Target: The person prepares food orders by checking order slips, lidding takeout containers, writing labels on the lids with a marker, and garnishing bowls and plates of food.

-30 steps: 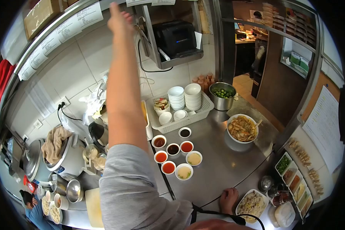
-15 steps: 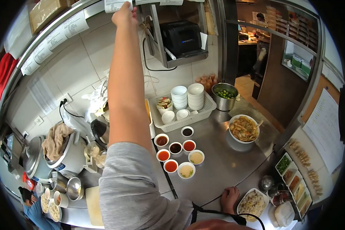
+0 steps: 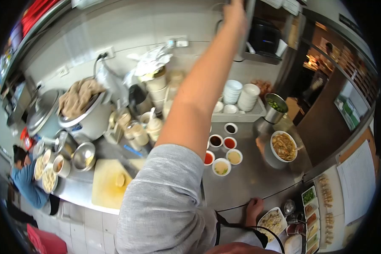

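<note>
My left arm in a grey sleeve reaches up across the view. My left hand (image 3: 235, 16) is at the top edge beside the printer shelf, its fingers blurred and partly cut off. My right hand (image 3: 255, 207) rests on the front edge of the steel counter, fingers lying on it with nothing seen in them. Close to its right is a white bowl of rice (image 3: 271, 221). Between my arm and the bowl of sliced food (image 3: 283, 146) stand several small sauce cups (image 3: 221, 167); my forearm hides some of them.
A black printer (image 3: 264, 37) sits on a wall shelf. Behind the cups is a basket (image 3: 241, 117) of stacked dishes, with a pot of green limes (image 3: 276, 106) beside it. Left are a cutting board (image 3: 106, 186), a steel bowl (image 3: 84, 155) and a large cooker (image 3: 86, 120). A person in blue (image 3: 27, 180) is far left.
The view has swung left, bringing the cutting board into sight. My left hand was at a paper slip on the rail; that slip no longer shows in it. My right hand stays on the counter.
</note>
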The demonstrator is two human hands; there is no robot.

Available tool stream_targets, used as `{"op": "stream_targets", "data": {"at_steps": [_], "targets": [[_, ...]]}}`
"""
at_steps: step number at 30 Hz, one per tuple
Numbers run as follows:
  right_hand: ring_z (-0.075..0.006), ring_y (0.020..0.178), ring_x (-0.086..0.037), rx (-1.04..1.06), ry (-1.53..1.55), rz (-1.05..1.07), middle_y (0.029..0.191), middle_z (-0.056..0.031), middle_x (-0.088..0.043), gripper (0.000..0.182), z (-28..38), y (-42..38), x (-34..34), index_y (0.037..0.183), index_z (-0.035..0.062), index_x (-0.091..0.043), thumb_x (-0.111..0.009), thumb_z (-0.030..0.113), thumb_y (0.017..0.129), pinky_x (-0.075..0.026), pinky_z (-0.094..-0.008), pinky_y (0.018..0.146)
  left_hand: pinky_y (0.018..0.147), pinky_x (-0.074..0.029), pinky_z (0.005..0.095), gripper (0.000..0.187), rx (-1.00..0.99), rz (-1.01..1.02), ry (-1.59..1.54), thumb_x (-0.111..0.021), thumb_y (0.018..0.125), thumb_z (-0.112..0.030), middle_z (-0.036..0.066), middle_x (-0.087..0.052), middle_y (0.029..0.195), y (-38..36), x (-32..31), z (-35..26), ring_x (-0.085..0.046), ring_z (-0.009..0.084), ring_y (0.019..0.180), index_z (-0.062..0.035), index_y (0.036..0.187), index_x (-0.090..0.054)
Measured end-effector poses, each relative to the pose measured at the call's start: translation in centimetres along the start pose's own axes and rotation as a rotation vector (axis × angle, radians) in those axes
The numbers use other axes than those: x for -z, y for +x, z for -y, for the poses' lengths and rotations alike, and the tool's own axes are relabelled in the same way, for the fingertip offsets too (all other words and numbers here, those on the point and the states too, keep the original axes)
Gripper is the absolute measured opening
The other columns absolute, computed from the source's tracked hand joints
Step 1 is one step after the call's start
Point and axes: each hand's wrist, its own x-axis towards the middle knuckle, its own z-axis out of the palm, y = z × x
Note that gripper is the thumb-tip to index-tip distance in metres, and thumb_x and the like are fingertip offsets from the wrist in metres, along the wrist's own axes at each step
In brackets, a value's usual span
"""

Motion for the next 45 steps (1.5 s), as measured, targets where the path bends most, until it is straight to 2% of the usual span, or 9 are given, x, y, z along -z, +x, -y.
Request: {"op": "stream_targets", "data": {"at_steps": [5,9,15,19,23,26,28,33,45], "targets": [[-0.0247,0.068,-0.048,-0.07,0.164,0.092,0.076,-0.0124,-0.05,0.014,-2.5,-0.1,-1.0,0.08,0.0002,-0.051,-0.052,0.013,0.073,-0.038,-0.0333,0.061,0.066,-0.042,0.0324,0.06,0.214,0.513,0.201,-0.035,0.077,-0.057,0.009,-0.044,0.102,-14.9,8.1,10.1,-0.045,0.0183,0.088,-0.0107,0.116,-0.037],[-0.0228,0.094,-0.048,-0.116,0.446,0.083,0.105,-0.0159,-0.048,0.036,-1.6,1.7,-1.2,0.106,-0.0038,-0.045,-0.049,0.021,0.081,-0.037,-0.0303,0.082,0.062,-0.037,0.0306,0.058,0.539,0.405,0.091,-0.035,0.077,-0.058,0.004,-0.04,0.087,-30.9,15.3,13.6,-0.039,0.0151,0.075,-0.0096,0.108,-0.04],[-0.0315,0.118,-0.028,0.673,0.958,0.617,0.125,-0.0214,-0.03,0.058,25.2,-7.4,4.3,0.122,-0.0052,-0.027,-0.048,0.026,0.078,-0.023,-0.0416,0.096,0.086,-0.032,0.0438,0.084,0.819,0.141,-0.401,-0.035,0.069,-0.069,0.019,-0.041,0.114,-42.2,22.5,13.9,-0.044,0.0335,0.097,-0.0114,0.129,-0.02],[-0.0369,0.117,-0.028,1.001,0.403,0.269,0.124,-0.0232,-0.032,0.055,28.4,-12.0,4.6,0.117,-0.0023,-0.039,-0.05,0.032,0.075,-0.019,-0.0464,0.096,0.089,-0.029,0.0483,0.083,0.894,0.01,-0.518,-0.044,0.067,-0.064,0.019,-0.037,0.118,-45.4,26.2,6.8,-0.038,0.0362,0.107,-0.0151,0.129,-0.019],[-0.0276,0.084,-0.055,0.764,-0.4,0.801,0.083,-0.0119,-0.06,0.026,25.0,-8.5,4.4,0.07,0.0088,-0.064,-0.05,0.03,0.073,-0.037,-0.0421,0.084,0.084,-0.035,0.0481,0.065,0.812,0.158,-0.541,-0.045,0.072,-0.056,0.017,-0.038,0.116,-47.0,33.7,-1.3,-0.04,0.0392,0.106,-0.0148,0.121,-0.032],[-0.0279,0.067,-0.057,0.682,-0.411,0.654,0.073,-0.0109,-0.059,0.026,29.6,-1.8,7.7,0.096,0.0115,-0.055,-0.046,0.022,0.074,-0.046,-0.0396,0.059,0.078,-0.041,0.0439,0.055,0.582,-0.035,-0.271,-0.045,0.076,-0.05,0.015,-0.041,0.112,-46.7,40.2,-4.0,-0.043,0.0384,0.103,-0.0138,0.117,-0.037],[-0.0271,0.079,-0.055,0.577,-0.284,0.635,0.087,-0.0143,-0.056,0.055,34.2,3.0,9.2,0.125,0.0197,-0.029,-0.051,0.022,0.074,-0.044,-0.0382,0.067,0.076,-0.043,0.0399,0.057,0.551,-0.071,-0.332,-0.044,0.079,-0.046,0.015,-0.039,0.114,-46.7,44.2,-6.6,-0.046,0.0358,0.1,-0.0105,0.121,-0.03],[-0.0202,0.068,-0.057,0.702,0.213,0.34,0.08,-0.0115,-0.059,0.033,44.4,18.6,7.4,0.097,0.0032,-0.056,-0.055,0.026,0.073,-0.044,-0.0309,0.058,0.075,-0.044,0.0364,0.049,0.353,-0.187,-0.244,-0.042,0.08,-0.043,0.017,-0.046,0.112,-48.1,52.7,-10.4,-0.05,0.0341,0.095,-0.0084,0.116,-0.041],[-0.0151,0.064,-0.054,-0.067,1.505,0.367,0.082,-0.0069,-0.055,0.045,61.9,35.6,2.1,0.094,0.0024,-0.05,-0.065,0.036,0.068,-0.042,-0.0253,0.051,0.056,-0.048,0.0298,0.036,0.247,-0.789,-0.175,-0.042,0.08,-0.044,0.007,-0.058,0.086,-50.1,59.6,-8.5,-0.058,0.0201,0.073,-0.0135,0.096,-0.052]]}}
